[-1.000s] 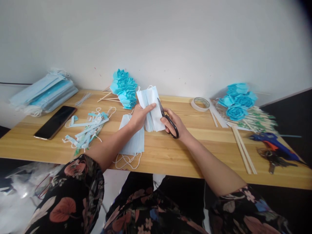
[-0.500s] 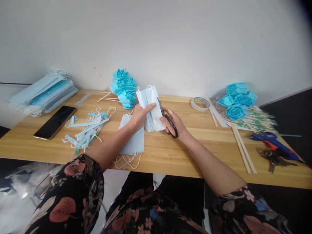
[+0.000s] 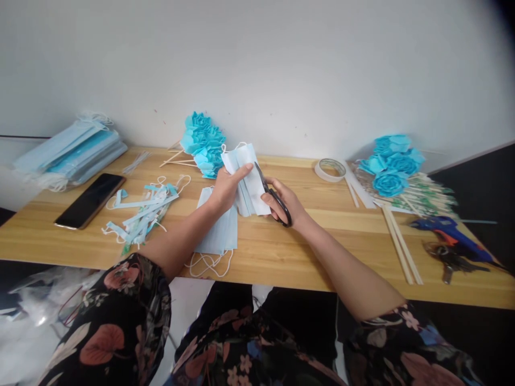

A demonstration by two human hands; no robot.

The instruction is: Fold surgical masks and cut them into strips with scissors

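Note:
My left hand is closed on a pale blue and white face mask, thumb across its front, holding it up over the table. White ear loops show at the mask's top edge. In my right hand is a pair of black-handled scissors, its blades pointing up along the mask's right edge. Whether the blades are parted I cannot tell. Below my left hand, more face masks lie on the table, their loops toward the front edge.
On the left are a stack of masks, a phone and cut mask strips. Blue fabric flowers lie behind. To the right sit a tape roll, more blue flowers, wooden sticks, a glue gun and keys.
The mask and both my hands have shifted slightly left. My left thumb has moved a little up and left with the mask. Both hands keep their holds.

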